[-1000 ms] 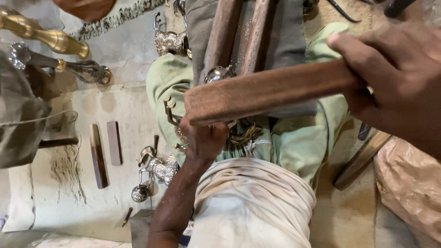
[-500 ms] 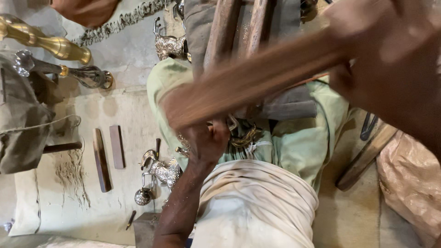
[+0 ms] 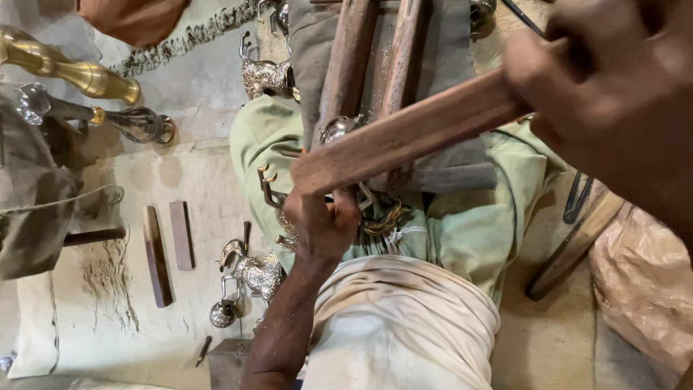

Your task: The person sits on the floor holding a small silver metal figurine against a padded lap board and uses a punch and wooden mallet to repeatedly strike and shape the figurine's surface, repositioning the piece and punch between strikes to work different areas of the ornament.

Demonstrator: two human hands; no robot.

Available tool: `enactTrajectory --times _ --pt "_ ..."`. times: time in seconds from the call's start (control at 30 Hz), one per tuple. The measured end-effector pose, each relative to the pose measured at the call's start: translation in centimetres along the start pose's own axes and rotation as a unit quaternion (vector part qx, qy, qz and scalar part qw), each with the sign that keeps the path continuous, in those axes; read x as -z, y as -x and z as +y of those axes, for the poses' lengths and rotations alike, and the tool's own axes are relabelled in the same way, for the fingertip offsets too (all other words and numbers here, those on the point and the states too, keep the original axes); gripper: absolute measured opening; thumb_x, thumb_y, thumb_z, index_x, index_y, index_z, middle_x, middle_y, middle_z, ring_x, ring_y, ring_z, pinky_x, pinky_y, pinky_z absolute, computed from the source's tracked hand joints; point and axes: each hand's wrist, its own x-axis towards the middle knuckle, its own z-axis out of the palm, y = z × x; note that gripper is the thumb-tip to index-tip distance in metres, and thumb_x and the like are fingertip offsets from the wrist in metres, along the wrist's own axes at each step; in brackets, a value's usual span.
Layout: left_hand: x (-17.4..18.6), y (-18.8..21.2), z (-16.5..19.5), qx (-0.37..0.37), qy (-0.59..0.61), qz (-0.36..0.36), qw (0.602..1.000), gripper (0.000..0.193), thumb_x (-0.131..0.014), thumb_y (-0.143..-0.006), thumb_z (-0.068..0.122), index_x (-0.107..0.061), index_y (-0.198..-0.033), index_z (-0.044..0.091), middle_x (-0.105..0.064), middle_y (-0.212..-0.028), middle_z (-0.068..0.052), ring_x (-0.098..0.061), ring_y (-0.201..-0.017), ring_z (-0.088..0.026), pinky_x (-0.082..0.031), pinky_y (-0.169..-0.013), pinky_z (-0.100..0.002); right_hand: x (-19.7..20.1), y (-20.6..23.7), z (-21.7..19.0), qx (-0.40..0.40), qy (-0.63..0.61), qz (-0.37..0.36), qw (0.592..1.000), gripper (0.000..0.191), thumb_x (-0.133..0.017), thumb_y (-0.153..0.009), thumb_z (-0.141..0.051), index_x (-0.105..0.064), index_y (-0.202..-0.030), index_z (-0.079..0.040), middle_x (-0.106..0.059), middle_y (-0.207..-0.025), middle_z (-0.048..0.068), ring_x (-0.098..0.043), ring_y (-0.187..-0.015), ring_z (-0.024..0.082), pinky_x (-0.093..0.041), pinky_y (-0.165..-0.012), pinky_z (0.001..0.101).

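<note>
Right hand [image 3: 613, 108] loomed large and blurred at upper right, fingers closed tight round one end of a wooden bar [image 3: 404, 137]. Bar slanted down to the left, its free end over the lap, just above the left hand [image 3: 321, 227]. Left hand was curled shut on a small metal piece [image 3: 273, 196] with pronged, antler-like tips poking out to the left; rest of the piece hidden under the fingers. Piece sat in the lap on pale green cloth [image 3: 469, 231], beside a tangle of brassy metal parts [image 3: 386, 217]. Behind the bar, a grey cloth [image 3: 447, 166] with two rusty rods [image 3: 346, 65] lying lengthwise on it.

To the left on the floor: a silvery animal figurine [image 3: 253, 274] lying on its side, a round silver knob [image 3: 222, 313] just below it, two flat wooden sticks [image 3: 167, 249] side by side. Farther up left, a brass baluster-shaped piece [image 3: 79, 72] and a darker, glass-tipped one [image 3: 108, 119] beneath it. Another silvery figurine [image 3: 263, 72] near the top, against the grey cloth's edge.
</note>
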Motion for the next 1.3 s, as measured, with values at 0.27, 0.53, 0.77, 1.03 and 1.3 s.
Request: enactTrajectory --times 0.27,0.53,0.77,1.03,1.3 --pt "-0.2 0.0 -0.7 -0.005 0.009 -0.009 1.0 0.032 -0.057 -0.083 -0.003 -0.059 -0.113 0.005 -0.067 -0.084 -0.006 -0.066 -0.068 -0.018 -0.053 -0.055 -0.035 1.1 -0.6 -0.5 -0.014 0.019 0.026 0.999 0.062 -0.091 -0.07 -0.014 -0.063 -0.125 -0.006 -0.057 -0.116 0.015 -0.064 -0.093 0.026 -0.057 -0.075 0.0388" --pt "0.5 -1.4 0.7 -0.06 0.01 0.013 0.998 0.022 -0.056 -0.076 -0.008 -0.064 -0.095 0.002 -0.063 -0.079 -0.011 -0.063 -0.065 -0.03 -0.052 -0.06 -0.045 0.9 -2.5 -1.2 -0.188 -0.279 -0.074 0.939 0.051 -0.079 -0.088 -0.013 -0.057 -0.134 -0.01 -0.06 -0.096 0.009 -0.063 -0.066 0.016 -0.051 -0.057 0.0273" --pt "0.0 0.2 -0.6 -0.085 -0.018 -0.006 0.996 0.017 -0.062 -0.092 0.003 -0.06 -0.107 0.011 -0.065 -0.086 -0.008 -0.065 -0.068 -0.025 -0.054 -0.063 -0.039 0.4 -0.6 -0.2 -0.035 -0.1 0.002 0.994 0.052 -0.081 -0.084 -0.007 -0.06 -0.131 -0.001 -0.061 -0.113 0.017 -0.063 -0.081 0.022 -0.053 -0.063 0.0343" --pt "0.2 0.3 -0.5 -0.085 -0.039 -0.014 0.996 0.043 -0.067 -0.092 0.012 -0.05 -0.131 0.004 -0.066 -0.105 -0.02 -0.069 -0.086 -0.039 -0.057 -0.075 -0.048 1.0 -1.0 -0.3 0.006 -0.047 0.006 0.999 0.054 -0.088 -0.079 -0.01 -0.062 -0.126 0.0 -0.059 -0.114 0.021 -0.062 -0.096 0.031 -0.056 -0.073 0.0365" --pt "-0.5 -2.0 -0.3 -0.148 0.014 0.031 0.988 0.032 -0.054 -0.085 -0.009 -0.056 -0.112 0.01 -0.071 -0.102 -0.009 -0.077 -0.092 -0.027 -0.067 -0.081 -0.039 1.2 -1.2 -0.7 0.008 0.031 -0.005 0.999 0.056 -0.089 -0.072 -0.019 -0.066 -0.122 -0.009 -0.062 -0.101 0.014 -0.061 -0.094 0.029 -0.058 -0.078 0.0406"
